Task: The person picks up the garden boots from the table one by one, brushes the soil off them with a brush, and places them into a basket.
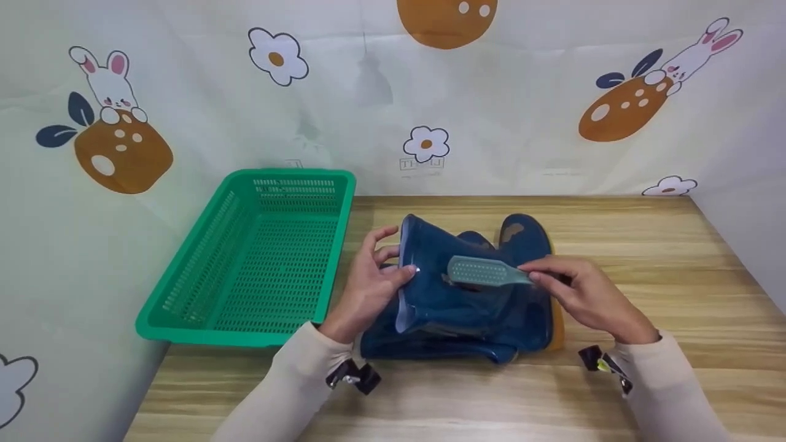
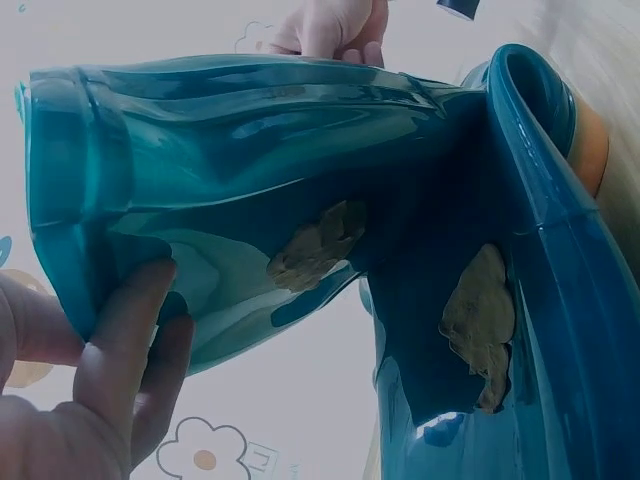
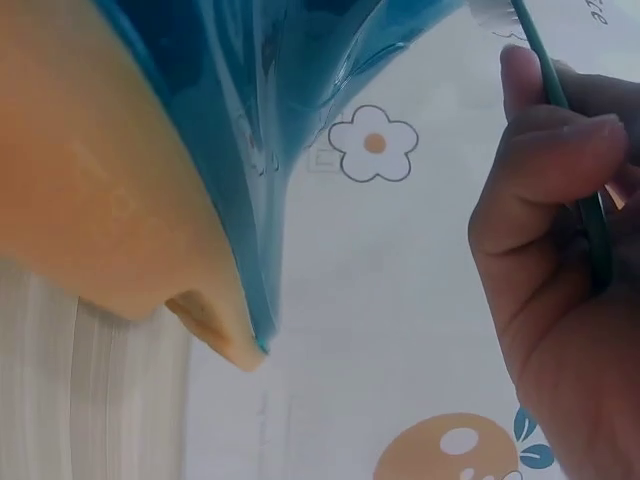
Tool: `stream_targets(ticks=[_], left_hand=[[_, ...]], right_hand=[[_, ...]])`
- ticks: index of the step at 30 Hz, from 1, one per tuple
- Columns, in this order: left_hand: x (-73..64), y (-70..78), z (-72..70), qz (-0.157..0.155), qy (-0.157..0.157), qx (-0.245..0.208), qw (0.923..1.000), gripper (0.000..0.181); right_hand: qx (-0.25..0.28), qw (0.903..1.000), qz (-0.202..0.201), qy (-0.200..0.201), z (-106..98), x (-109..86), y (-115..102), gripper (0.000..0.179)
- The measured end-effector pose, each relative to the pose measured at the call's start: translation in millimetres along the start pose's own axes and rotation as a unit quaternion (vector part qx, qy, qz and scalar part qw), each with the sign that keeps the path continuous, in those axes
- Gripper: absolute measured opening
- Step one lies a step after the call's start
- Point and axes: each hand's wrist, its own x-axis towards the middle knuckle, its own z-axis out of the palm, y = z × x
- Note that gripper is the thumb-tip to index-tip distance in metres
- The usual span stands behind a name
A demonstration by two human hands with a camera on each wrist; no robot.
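Observation:
A dark blue rubber boot (image 1: 442, 245) with an orange sole (image 3: 110, 190) has its shaft raised and its opening toward the left. My left hand (image 1: 371, 279) grips the cuff of this shaft. In the right wrist view, my right hand (image 3: 550, 190) pinches the handle of a green scrubbing brush (image 1: 479, 270). The brush head lies over the shaft's upper side; whether its bristles touch is hidden. Brown mud (image 2: 320, 245) sticks to the shaft's other side. A second blue boot (image 2: 590, 290) lies partly under the first. More mud (image 2: 480, 325) shows on a blue boot surface beside the raised shaft.
An open green plastic basket (image 1: 144, 325) with slotted walls stands at the left of the wooden table (image 1: 645, 276). Behind the table hangs a pale printed sheet (image 1: 522, 92). Small black cameras (image 1: 368, 379) are strapped at both wrists.

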Motion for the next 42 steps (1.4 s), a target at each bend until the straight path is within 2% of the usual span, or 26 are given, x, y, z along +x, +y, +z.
stream_targets(ticks=[3,7,10,13,16,23,27,33,36,39,42], left_hand=[[0.1,-0.8,-0.7,-0.001,0.001,0.004,1.0,0.059],[0.7,-1.8,-0.3,-0.008,0.005,0.014,0.9999,0.059],[0.8,-1.2,0.6,-0.006,0.005,0.012,0.9999,0.058],[0.4,0.0,1.2,0.002,0.0,0.005,1.0,0.059],[-0.1,-0.1,1.1,0.008,-0.003,0.007,0.9999,0.059],[-0.7,-0.9,0.5,0.013,-0.006,0.008,0.9999,0.06],[0.0,-1.7,-0.7,0.016,-0.008,0.004,0.9998,0.06],[1.1,0.0,0.8,0.02,-0.008,0.005,0.9997,0.06],[1.2,1.3,2.4,0.017,-0.008,0.012,0.9998,0.059],[0.4,2.4,3.1,0.017,-0.008,0.012,0.9998,0.058],[-0.3,2.5,3.2,0.026,-0.011,0.002,0.9996,0.058]], right_hand=[[0.029,0.9993,0.023,0.005,-3,-2.5,2,0.02],[0.095,0.9943,0.047,0.007,-6,-5.2,-1,0.021],[0.129,0.9908,0.037,-0.018,-5,-3.3,-7,0.022],[0.126,0.9901,0.023,-0.057,-3,1.3,-12,0.022],[0.095,0.9924,0.026,-0.074,-3,3.4,-12,0.021],[0.047,0.9918,0.096,-0.07,-19,-10.7,3,0.02],[0.038,0.9908,0.115,-0.061,-29,-19.5,9,0.021],[0.079,0.9861,0.139,-0.045,-34,-20.6,4,0.026],[0.113,0.984,0.132,-0.037,-31,-16.3,-3,0.026],[0.145,0.9804,0.113,-0.071,-24,-10.1,-7,0.026],[0.15,0.9749,0.113,-0.119,-18,-7.4,-3,0.028]])
